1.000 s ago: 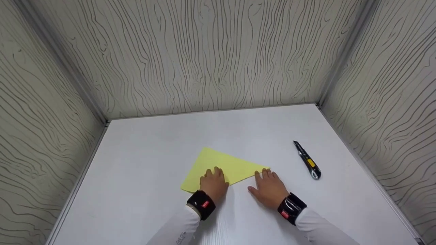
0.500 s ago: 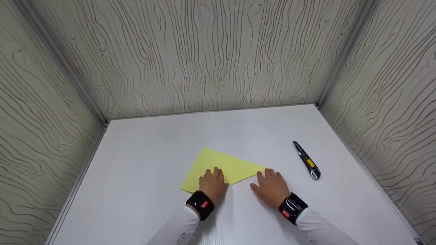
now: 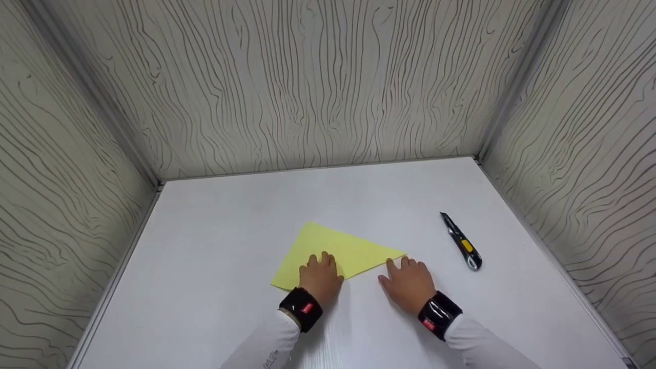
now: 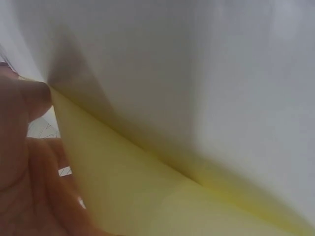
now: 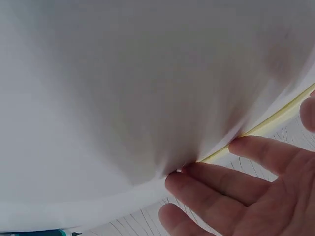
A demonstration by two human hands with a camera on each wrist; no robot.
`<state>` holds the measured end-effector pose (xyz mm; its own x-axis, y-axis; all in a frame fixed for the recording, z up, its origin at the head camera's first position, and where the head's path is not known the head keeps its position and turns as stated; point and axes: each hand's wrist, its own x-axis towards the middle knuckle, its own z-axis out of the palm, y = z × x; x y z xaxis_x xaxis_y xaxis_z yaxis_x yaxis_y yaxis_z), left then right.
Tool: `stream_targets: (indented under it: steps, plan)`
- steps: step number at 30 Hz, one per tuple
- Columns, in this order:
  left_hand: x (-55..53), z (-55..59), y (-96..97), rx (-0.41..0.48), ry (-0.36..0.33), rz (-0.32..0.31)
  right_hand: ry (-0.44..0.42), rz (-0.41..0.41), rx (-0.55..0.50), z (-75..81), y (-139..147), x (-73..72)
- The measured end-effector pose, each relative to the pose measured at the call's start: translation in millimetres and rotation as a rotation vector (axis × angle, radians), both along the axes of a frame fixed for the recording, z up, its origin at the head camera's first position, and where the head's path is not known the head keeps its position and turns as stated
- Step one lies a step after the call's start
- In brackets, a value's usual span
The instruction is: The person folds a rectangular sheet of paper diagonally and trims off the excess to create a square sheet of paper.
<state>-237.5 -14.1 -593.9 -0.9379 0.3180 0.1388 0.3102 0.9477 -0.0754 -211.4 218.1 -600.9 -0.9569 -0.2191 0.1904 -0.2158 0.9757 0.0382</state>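
Observation:
A yellow sheet of paper (image 3: 328,243), folded into a triangle, lies on the white table. My left hand (image 3: 321,281) rests on its lower left part with the fingers spread over it. In the left wrist view the thumb (image 4: 37,98) is at the paper's edge, and the near layer bows up beside the palm. At the pointed right corner, my right hand (image 3: 409,287) lies with its fingertips along the near edge. The right wrist view shows these fingers (image 5: 261,152) fairly straight, their tips at the thin yellow edge.
A black utility knife (image 3: 462,242) with a yellow slider lies to the right of the paper. Its end also shows at the bottom of the right wrist view. Wood-patterned panels (image 3: 318,87) enclose the white table (image 3: 220,230) at the back and both sides.
The right hand has shifted slightly right along the edge, then drawn back a little, so the paper's tip shows again. The left hand and paper have barely moved.

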Motion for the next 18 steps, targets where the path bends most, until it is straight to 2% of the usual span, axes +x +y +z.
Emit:
stream_targets:
  steps: [4,9,11,13,18]
  plan:
    - [0.0,-0.6,-0.3,-0.001,0.005,-0.002,-0.018,0.038,-0.058,-2.0,-2,-5.8]
    - [-2.2,-6.2,-0.9,-0.015,0.031,-0.006,-0.183,0.13,-0.197,-0.1,-4,-16.8]
    - [-2.6,-8.4,-0.8,-0.025,0.041,-0.009,-0.218,0.149,-0.223,0.4,-7,-19.5]
    - [-3.1,-10.6,-0.7,-0.03,0.045,-0.011,-0.207,0.156,-0.222,2.2,-11,-21.5]
    - [-5.7,-14.7,-0.5,-0.028,0.04,-0.012,-0.118,0.135,-0.129,2.2,-25,-30.7]
